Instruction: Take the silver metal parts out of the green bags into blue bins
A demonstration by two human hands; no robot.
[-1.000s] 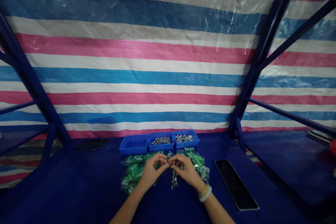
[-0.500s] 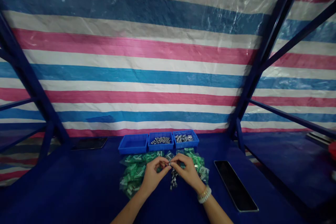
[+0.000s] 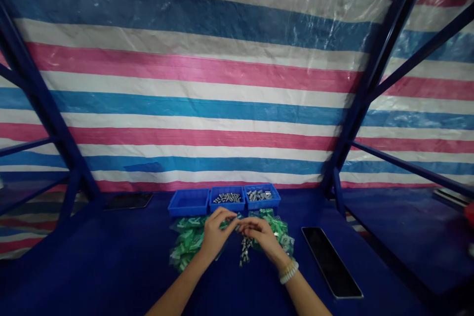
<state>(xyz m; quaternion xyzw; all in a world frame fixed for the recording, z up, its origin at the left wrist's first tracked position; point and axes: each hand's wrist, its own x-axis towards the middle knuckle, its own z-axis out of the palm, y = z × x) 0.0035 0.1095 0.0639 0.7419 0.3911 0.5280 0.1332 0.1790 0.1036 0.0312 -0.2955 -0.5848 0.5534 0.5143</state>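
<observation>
My left hand [image 3: 215, 232] is closed in a pinch, thumb against fingertips, over the middle of the green-printed clear plastic bags [image 3: 188, 243]. Whatever sits between those fingertips is too small to name. Close beside it, my right hand [image 3: 263, 238] has its fingers curled together, the tips nearly meeting the left ones; what they hold cannot be made out. Just below the fingertips lies a small pile of shiny metal pieces [image 3: 245, 251]. More bags [image 3: 285, 242] spread to the right of my right hand, partly covered by it. A pale beaded bracelet [image 3: 289, 272] circles my right wrist.
Behind the bags stand three blue trays: a bare one [image 3: 189, 201], one with small metal parts [image 3: 227, 198] and one with metal cylinders [image 3: 259, 195]. A phone [image 3: 331, 261] lies at right, another dark flat device [image 3: 128, 201] at left. Blue frame posts [image 3: 355, 94] flank the table.
My left hand has moved slightly up and its fingers have drawn together. My right hand's fingers have curled further, lower than the left tips. The metal pile looks unchanged.
</observation>
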